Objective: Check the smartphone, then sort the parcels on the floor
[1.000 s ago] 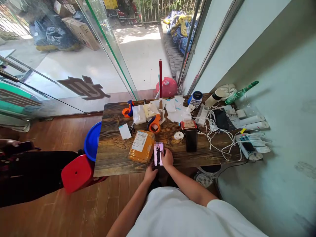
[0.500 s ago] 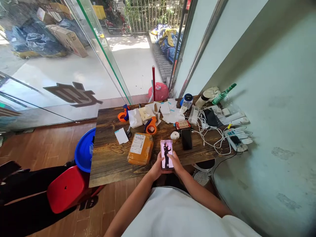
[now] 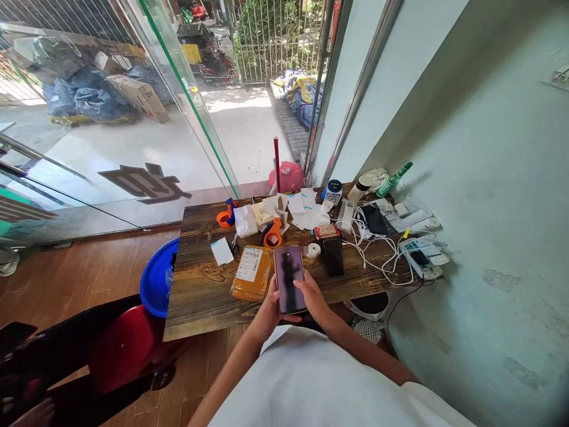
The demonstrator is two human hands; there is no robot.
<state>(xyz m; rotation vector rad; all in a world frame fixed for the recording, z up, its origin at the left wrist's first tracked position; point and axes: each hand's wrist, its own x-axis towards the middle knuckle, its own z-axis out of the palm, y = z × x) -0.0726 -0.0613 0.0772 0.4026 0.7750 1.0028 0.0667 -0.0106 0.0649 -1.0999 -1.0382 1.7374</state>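
A smartphone [image 3: 288, 270] is held upright in front of my body, close to the table's near edge. My left hand [image 3: 268, 305] grips its left side and lower end, thumb along the edge. My right hand [image 3: 315, 298] closes on the right side, its thumb over the screen; the fingers behind are partly hidden. A dim, blurred figure shows on the display. Just left of the phone lies a taped orange-brown parcel [image 3: 262, 273] with a white label. A dark phone [image 3: 332, 256] and a white roll [image 3: 313, 250] lie to the right.
On the wooden table [image 3: 195, 302] are orange tape dispensers [image 3: 272, 232], scissors [image 3: 233, 244], papers [image 3: 306, 216] and tangled white cables [image 3: 382, 252]. A red stool [image 3: 127, 347] and blue bin [image 3: 153, 279] stand left, beside another person's dark-clothed legs [image 3: 66, 332]. Glass panels rise behind the table.
Both hands have shifted slightly left with the smartphone, which looks larger and now overlaps the parcel's right edge. Its screen has gone from a bright picture to a dim blur. My view has tilted up.
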